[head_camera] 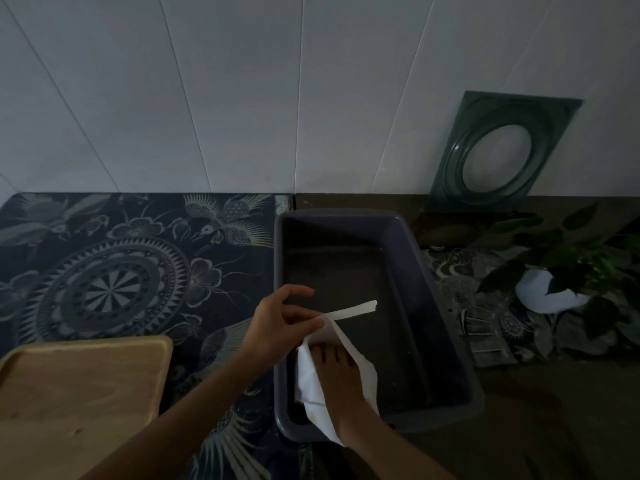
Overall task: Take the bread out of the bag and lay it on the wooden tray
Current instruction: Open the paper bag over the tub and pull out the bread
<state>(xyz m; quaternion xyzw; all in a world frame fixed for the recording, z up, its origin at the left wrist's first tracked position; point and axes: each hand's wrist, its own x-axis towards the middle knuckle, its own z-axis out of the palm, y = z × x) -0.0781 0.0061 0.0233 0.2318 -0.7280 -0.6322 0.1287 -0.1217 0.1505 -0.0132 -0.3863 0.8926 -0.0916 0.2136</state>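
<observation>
L hand (277,327) pinching white bag (313,382) open, R hand (337,372) inside, over grey tub (446,327)

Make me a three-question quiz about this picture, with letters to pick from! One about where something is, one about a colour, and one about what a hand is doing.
1. Where is the wooden tray?
A. to the left of the bin
B. inside the bin
C. leaning on the wall

2. What colour is the paper bag?
A. red
B. white
C. black

3. What is the right hand doing?
A. resting flat on the tray
B. touching the plant
C. reaching inside the bag

Answers:
1 A: the tray lies at lower left, apart from the dark bin.
2 B: the bag is pale white against the bin.
3 C: its fingers go into the bag's mouth while the left hand holds the edge open.
</observation>
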